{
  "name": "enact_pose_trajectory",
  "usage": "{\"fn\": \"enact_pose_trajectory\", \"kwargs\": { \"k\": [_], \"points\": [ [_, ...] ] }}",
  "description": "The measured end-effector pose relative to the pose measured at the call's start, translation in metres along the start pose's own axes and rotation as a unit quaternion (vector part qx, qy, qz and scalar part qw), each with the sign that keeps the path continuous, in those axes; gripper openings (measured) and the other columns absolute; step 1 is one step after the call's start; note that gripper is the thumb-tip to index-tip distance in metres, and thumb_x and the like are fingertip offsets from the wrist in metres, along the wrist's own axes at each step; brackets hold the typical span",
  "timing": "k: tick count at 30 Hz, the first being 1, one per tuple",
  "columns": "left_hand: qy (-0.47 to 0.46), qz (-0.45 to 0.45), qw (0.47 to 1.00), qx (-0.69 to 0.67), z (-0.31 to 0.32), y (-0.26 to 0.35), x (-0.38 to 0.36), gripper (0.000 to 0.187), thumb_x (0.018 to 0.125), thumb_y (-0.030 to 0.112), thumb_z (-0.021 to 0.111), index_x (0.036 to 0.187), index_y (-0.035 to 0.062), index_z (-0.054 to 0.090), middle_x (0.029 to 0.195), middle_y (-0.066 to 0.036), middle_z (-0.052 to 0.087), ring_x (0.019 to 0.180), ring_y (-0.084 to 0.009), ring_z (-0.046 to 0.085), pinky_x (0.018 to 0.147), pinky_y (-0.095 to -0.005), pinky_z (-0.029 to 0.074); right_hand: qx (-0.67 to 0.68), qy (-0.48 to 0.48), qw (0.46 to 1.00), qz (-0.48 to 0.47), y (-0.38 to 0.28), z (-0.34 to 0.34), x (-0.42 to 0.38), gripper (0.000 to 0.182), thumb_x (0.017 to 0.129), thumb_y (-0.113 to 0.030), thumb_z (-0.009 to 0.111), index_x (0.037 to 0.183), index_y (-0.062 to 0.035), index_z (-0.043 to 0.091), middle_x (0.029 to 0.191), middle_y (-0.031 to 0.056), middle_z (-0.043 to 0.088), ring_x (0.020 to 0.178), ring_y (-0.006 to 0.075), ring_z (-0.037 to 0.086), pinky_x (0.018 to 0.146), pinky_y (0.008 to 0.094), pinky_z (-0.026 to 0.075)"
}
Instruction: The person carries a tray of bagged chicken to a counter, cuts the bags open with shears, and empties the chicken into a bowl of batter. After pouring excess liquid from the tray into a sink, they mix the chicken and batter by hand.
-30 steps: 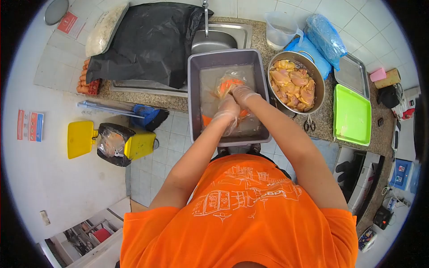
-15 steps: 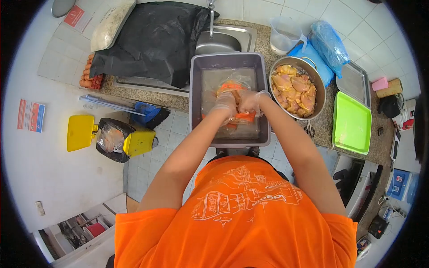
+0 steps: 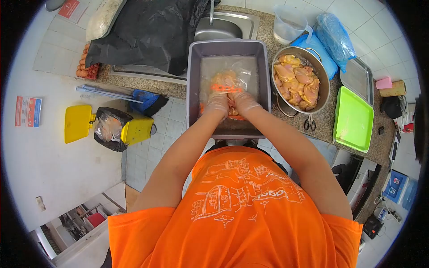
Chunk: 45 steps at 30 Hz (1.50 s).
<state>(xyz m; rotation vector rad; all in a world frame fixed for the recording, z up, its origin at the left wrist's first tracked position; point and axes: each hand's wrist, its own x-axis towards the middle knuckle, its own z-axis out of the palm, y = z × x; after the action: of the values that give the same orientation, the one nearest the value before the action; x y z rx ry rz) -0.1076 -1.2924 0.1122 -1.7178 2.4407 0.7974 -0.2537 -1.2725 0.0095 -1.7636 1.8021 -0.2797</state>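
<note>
Inside a grey plastic tub [image 3: 192, 89] lies a clear plastic bag with orange print [image 3: 225, 88], apparently holding chicken pieces. My left hand [image 3: 218, 103], in a clear disposable glove, closes on the bag's left side. Gloved the same way, my right hand [image 3: 245, 103] grips its right side, close beside the left. Both sets of fingers are partly hidden by the bag and by the backs of the hands. To the right of the tub stands a round metal pot [image 3: 327, 80] heaped with raw chicken pieces [image 3: 297, 80].
Behind the tub is a steel sink [image 3: 250, 24]; black plastic sheeting [image 3: 138, 38] covers the counter leftward. Scissors [image 3: 309, 123] lie below the pot. A green tray [image 3: 353, 118], blue bags [image 3: 333, 40] and a clear jug [image 3: 288, 27] are rightward. A yellow bin [image 3: 138, 131] stands lower left.
My hands have drawn closer together, and the bag's orange print now shows above them as a band. The clear end of the bag spreads out behind. The whole view has shifted slightly.
</note>
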Motion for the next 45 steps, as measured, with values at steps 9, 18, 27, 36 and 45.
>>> {"fn": "enact_pose_trajectory", "kwargs": {
  "k": [9, 18, 27, 36, 45],
  "points": [
    [-0.154, -0.022, 0.988, 0.016, -0.024, -0.001, 0.046, 0.042, 0.079, 0.006, 0.073, 0.120, 0.0047, 0.074, 0.128, -0.023, 0.070, 0.126, -0.0337, 0.064, 0.101, -0.0411, 0.054, 0.092, -0.163, 0.973, 0.136, -0.063, -0.122, -0.029, 0.051, 0.082, -0.010, 0.074, 0.130, -0.0014, 0.059, 0.110, 0.0272, 0.070, 0.112, 0.0422, 0.069, 0.092, 0.0517, 0.059],
    [-0.217, -0.124, 0.932, -0.261, -0.059, -0.009, 0.043, 0.047, 0.092, 0.016, 0.062, 0.136, 0.0006, 0.058, 0.127, -0.015, 0.069, 0.108, -0.0298, 0.071, 0.086, -0.0473, 0.058, 0.371, -0.130, 0.914, 0.095, -0.065, -0.121, -0.021, 0.083, 0.065, 0.005, 0.084, 0.141, -0.0041, 0.053, 0.123, 0.0085, 0.067, 0.113, 0.0240, 0.061, 0.094, 0.0508, 0.058],
    [-0.357, -0.051, 0.704, -0.612, -0.056, -0.028, 0.043, 0.038, 0.090, 0.015, 0.063, 0.128, 0.0087, 0.063, 0.115, -0.008, 0.071, 0.103, -0.0225, 0.071, 0.080, -0.0405, 0.061, 0.518, -0.191, 0.833, -0.026, -0.066, -0.161, -0.041, 0.096, 0.062, 0.012, 0.080, 0.149, -0.0027, 0.041, 0.135, 0.0081, 0.059, 0.119, 0.0193, 0.061, 0.104, 0.0363, 0.051],
    [-0.340, -0.095, 0.618, -0.702, -0.111, 0.029, 0.022, 0.037, 0.101, 0.018, 0.054, 0.135, 0.0029, 0.055, 0.126, -0.017, 0.066, 0.110, -0.0331, 0.069, 0.091, -0.0552, 0.061, 0.413, -0.106, 0.904, -0.017, -0.081, -0.190, -0.032, 0.072, 0.062, 0.002, 0.075, 0.132, -0.0033, 0.058, 0.111, 0.0096, 0.069, 0.104, 0.0215, 0.064, 0.089, 0.0341, 0.054],
    [-0.342, -0.016, 0.628, -0.699, -0.171, 0.052, 0.001, 0.040, 0.101, 0.024, 0.057, 0.134, 0.0016, 0.056, 0.122, -0.017, 0.067, 0.108, -0.0338, 0.069, 0.092, -0.0556, 0.061, 0.468, -0.086, 0.874, -0.097, -0.131, -0.260, -0.065, 0.069, 0.064, 0.006, 0.069, 0.131, -0.0043, 0.058, 0.112, 0.0040, 0.066, 0.106, 0.0156, 0.061, 0.093, 0.0304, 0.051]
  ]
}}
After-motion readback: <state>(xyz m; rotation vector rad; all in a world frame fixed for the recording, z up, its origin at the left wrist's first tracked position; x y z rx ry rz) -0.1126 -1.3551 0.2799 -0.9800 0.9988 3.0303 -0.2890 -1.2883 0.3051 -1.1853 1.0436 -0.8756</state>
